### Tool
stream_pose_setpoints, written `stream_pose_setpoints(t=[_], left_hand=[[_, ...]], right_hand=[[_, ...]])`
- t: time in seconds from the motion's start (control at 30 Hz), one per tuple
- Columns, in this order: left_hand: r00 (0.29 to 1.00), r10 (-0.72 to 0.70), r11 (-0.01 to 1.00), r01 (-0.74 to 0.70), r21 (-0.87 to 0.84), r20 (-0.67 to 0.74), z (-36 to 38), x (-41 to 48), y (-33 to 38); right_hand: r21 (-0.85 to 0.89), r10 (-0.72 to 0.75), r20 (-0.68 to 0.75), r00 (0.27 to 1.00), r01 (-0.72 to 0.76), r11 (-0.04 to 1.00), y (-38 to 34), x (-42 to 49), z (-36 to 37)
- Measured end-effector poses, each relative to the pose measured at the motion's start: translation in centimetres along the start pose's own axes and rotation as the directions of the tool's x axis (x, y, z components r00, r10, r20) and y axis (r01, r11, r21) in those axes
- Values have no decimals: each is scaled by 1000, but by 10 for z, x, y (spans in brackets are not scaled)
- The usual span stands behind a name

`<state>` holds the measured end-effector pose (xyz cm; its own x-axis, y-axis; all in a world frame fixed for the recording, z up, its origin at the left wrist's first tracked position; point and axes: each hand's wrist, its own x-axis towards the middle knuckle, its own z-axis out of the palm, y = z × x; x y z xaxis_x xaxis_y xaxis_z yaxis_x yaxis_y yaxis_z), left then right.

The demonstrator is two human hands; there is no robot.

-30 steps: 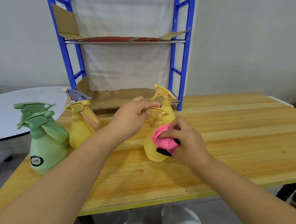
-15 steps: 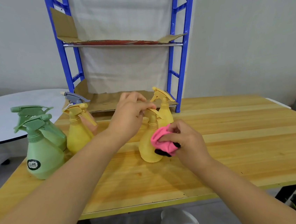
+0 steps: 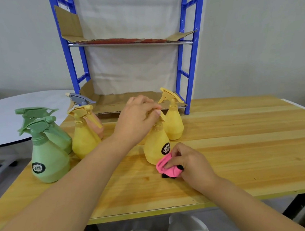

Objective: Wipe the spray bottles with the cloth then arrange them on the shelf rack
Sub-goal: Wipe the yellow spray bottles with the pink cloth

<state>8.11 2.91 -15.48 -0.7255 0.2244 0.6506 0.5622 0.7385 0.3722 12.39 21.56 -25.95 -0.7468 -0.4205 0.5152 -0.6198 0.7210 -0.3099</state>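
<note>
The yellow spray bottle (image 3: 156, 147) stands upright near the middle of the surface (image 3: 245, 143). The left hand (image 3: 137, 120) curls its fingers round the bottle's trigger head. The right hand (image 3: 188, 160) grips a bunched pink cloth (image 3: 167, 167) against the bottle's base. A second yellow bottle (image 3: 174, 124) stands just behind, by the blue shelf rack (image 3: 194, 54) at the far edge. Two green bottles (image 3: 47, 164) stand near the left edge.

— Bright?
— Evenly, softly lit; faint shadows under the yellow plastic spray bottle (image 3: 156, 145) on the pale wooden table (image 3: 246, 152).
— Sharp?
— Mostly, slightly soft. The blue metal shelf rack's (image 3: 194, 37) uprights splay upward, wide-angle stretch.
</note>
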Motion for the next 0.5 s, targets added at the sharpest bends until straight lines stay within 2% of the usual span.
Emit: stream_pose_setpoints(t=[0.1,0.27,0.37,0.5], left_hand=[[999,-49,996,49,-72,6,2,1,1],[999,-39,991,41,-129,19,6,4,2],[999,-12,988,20,-153,49,6,3,3],[996,-7,981,24,-193,90,3,2,-1]], right_hand=[[-8,-37,-26,999,36,999,-7,6,-12],[28,-51,-221,974,59,998,-24,34,-29],[6,-66,-208,976,69,998,-27,43,-23],[58,-25,-200,980,38,998,-23,32,-8]])
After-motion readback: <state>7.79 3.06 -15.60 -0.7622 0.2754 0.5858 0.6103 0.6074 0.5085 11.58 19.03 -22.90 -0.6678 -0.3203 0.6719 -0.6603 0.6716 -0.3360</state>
